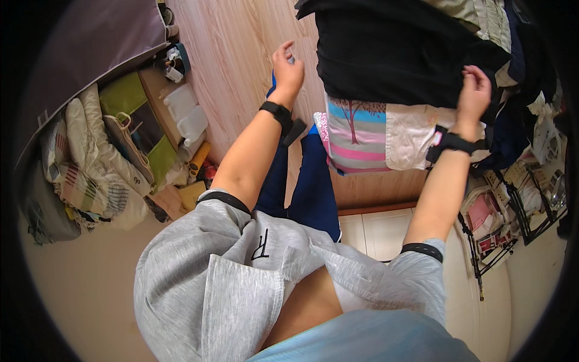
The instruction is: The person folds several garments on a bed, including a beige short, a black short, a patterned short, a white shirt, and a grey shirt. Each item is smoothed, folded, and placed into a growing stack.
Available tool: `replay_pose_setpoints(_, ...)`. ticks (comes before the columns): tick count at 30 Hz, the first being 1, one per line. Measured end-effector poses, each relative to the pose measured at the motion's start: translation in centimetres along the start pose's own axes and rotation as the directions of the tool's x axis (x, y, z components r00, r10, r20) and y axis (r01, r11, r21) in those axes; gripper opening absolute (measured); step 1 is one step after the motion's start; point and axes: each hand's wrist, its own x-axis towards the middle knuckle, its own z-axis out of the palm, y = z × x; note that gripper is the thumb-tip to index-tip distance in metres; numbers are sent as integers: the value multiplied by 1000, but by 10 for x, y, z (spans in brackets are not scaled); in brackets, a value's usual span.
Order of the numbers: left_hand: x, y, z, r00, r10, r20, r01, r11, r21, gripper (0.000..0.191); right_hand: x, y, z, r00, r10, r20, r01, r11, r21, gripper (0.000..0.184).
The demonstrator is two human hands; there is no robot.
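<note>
My left hand [288,72] is in the air left of a black cloth garment [398,59], apart from it. Its fingers are loosely bent and nothing shows in them. Over the garment's right part is my right hand [475,92], fingers slightly curled, with no cloth visibly pinched; whether it touches the fabric is unclear. The garment lies spread over a stack of bedding. Below its near edge show a striped cloth with a tree print [355,135] and a pale pink cloth [407,135].
Wood-grain flooring [235,68] runs left of the stack. At left are a green storage box [122,95], translucent plastic containers [185,108] and folded quilts [104,149]. A black metal-framed rack [520,212] with assorted items stands at right. Pale clothing [488,22] lies behind.
</note>
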Motion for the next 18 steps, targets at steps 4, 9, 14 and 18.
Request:
replay_pose_setpoints(4, 8, 25, -1, 769, 476, 427, -621, 715, 321, 43, -50, -34, 59, 814, -287, 505, 492, 803, -337, 24)
replay_pose_setpoints(9, 31, 52, -15, 588, 338, 735, -747, 576, 333, 29, -60, -49, 76, 798, -125, 589, 482, 719, -501, 10)
replay_pose_setpoints(14, 43, 64, -28, 637, 629, 446, -769, 558, 311, 28, -33, -37, 63, 981, -178, 73, 189, 815, -548, 8)
replay_pose_setpoints(18, 60, 88, -3, 630, 727, 275, -775, 561, 292, 36, 10, -15, 57, 852, -371, -369, -33, 666, -745, 29)
